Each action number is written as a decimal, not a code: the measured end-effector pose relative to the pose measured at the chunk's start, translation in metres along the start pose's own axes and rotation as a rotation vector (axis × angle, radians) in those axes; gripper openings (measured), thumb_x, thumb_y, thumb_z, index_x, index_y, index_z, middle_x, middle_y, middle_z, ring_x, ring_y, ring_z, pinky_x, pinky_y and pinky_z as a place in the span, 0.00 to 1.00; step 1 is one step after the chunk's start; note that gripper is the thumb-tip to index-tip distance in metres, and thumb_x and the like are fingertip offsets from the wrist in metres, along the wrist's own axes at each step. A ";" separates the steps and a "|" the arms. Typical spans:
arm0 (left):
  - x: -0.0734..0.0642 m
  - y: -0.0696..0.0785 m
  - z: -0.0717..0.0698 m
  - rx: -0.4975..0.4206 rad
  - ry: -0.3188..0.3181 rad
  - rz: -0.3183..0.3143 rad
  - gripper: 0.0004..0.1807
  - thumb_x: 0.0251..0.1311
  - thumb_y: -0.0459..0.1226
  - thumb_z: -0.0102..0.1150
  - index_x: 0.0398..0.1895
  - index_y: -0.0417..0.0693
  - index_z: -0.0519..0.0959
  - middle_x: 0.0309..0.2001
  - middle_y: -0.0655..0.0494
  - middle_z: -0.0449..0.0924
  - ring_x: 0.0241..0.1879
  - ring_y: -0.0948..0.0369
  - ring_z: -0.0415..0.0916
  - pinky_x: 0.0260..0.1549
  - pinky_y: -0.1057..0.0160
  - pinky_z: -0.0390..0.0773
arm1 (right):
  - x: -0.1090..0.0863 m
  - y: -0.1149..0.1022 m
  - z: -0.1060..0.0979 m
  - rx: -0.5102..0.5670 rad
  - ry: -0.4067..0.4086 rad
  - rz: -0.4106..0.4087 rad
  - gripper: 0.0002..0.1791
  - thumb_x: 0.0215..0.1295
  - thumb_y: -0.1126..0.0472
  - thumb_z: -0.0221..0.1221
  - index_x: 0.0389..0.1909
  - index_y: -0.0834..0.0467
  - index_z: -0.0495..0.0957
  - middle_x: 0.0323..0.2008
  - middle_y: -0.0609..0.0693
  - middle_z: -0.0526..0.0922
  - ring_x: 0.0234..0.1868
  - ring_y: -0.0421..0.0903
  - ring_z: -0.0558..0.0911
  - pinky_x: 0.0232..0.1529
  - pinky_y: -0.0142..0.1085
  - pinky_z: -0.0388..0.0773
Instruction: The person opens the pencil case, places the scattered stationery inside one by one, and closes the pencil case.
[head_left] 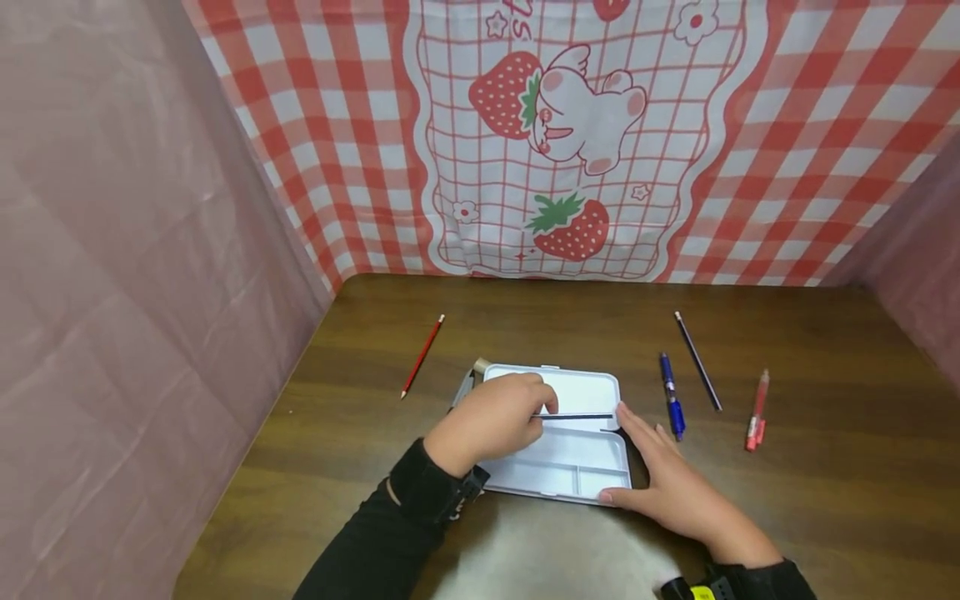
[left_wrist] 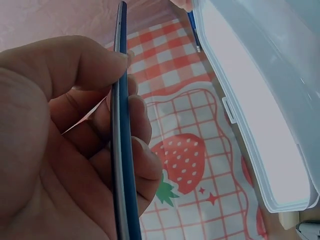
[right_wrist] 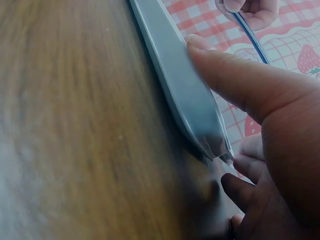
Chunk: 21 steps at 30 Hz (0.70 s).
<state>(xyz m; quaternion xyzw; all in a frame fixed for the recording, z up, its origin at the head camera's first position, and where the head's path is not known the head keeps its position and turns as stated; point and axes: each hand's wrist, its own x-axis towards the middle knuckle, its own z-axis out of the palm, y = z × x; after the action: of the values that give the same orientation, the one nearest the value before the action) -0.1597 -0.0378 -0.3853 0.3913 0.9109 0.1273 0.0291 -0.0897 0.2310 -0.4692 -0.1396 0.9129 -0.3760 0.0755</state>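
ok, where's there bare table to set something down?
Bare table: behind the white case, between the red pencil and the loose dark pencil; left of the red pencil; right of the red pen; directly in front of the case. Crowded: the case's right side, where the right grip, blue pen and that pencil cluster.

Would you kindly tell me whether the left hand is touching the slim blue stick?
Touching: the left wrist view shows the left hand gripping the stick, thumb against it.

Head view: fairly even light, sl. soft, w/ pale glare on table (head_left: 555, 554) front. L wrist: pencil case (left_wrist: 255, 107) interior nearly blown out. R wrist: table grain blurry, dark shadow beside case, bkgd hazy.
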 end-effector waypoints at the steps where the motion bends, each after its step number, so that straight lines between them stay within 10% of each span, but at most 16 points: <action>1: 0.001 0.000 0.001 0.002 -0.004 -0.002 0.12 0.63 0.32 0.62 0.47 0.52 0.86 0.41 0.62 0.81 0.39 0.65 0.77 0.42 0.66 0.76 | 0.000 0.000 0.000 0.004 0.006 -0.009 0.65 0.53 0.38 0.75 0.83 0.57 0.48 0.80 0.65 0.50 0.75 0.79 0.43 0.66 0.75 0.41; 21: 0.011 0.017 0.031 0.012 -0.201 -0.074 0.08 0.68 0.33 0.61 0.45 0.54 0.84 0.41 0.63 0.81 0.35 0.66 0.72 0.43 0.64 0.76 | 0.000 0.000 -0.001 -0.004 -0.010 0.002 0.65 0.53 0.37 0.75 0.83 0.57 0.48 0.80 0.64 0.49 0.75 0.79 0.41 0.67 0.75 0.39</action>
<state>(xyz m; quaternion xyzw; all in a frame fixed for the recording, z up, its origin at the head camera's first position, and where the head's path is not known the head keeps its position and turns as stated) -0.1502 -0.0120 -0.4108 0.3686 0.9179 0.0810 0.1226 -0.0902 0.2318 -0.4689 -0.1409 0.9134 -0.3735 0.0802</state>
